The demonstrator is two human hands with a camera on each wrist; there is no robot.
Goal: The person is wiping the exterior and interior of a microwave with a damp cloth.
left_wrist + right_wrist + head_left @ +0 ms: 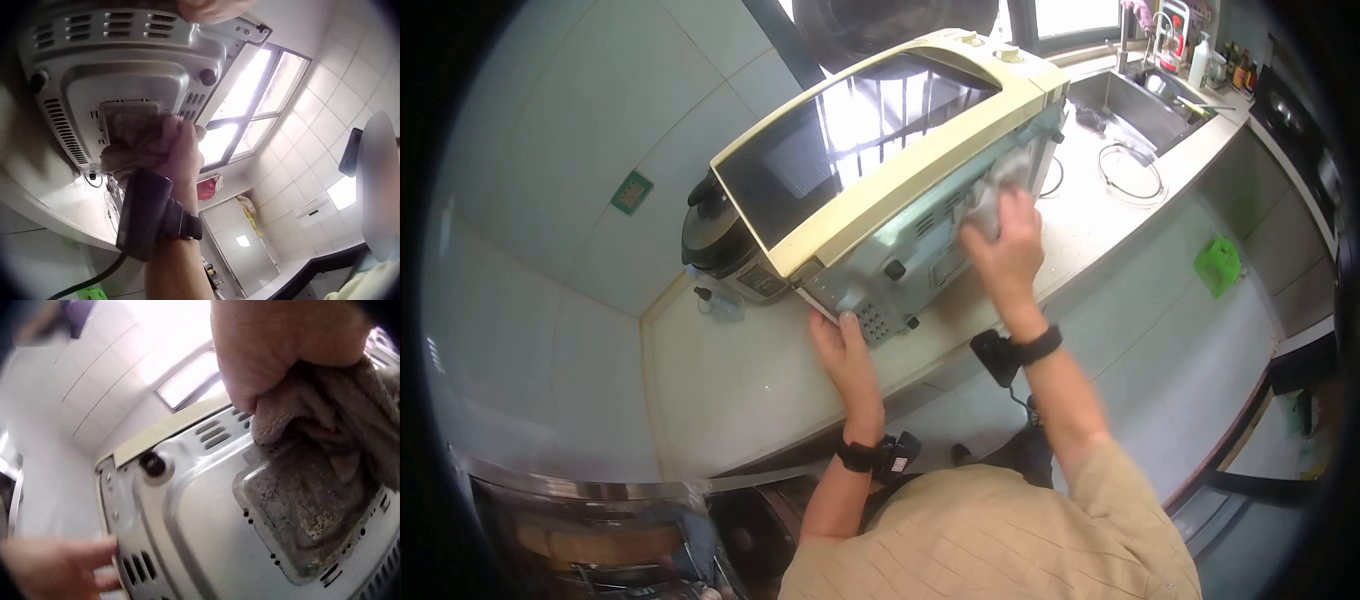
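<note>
A cream microwave oven with a dark glass door stands tilted on the counter, its grey metal underside turned towards me. Black feet and vent slots show on that underside. At its lower left corner my left hand grips the edge, thumb on the vented metal. My right hand holds a bunched grey cloth against the underside. In the right wrist view the cloth lies over part of a stained, recessed panel. The right fingers are partly hidden by the cloth.
Behind the oven on the left stand a dark-lidded electric cooker and a small clear bottle. A steel sink is at the far right, with a coiled hose before it. The white counter runs along the tiled wall.
</note>
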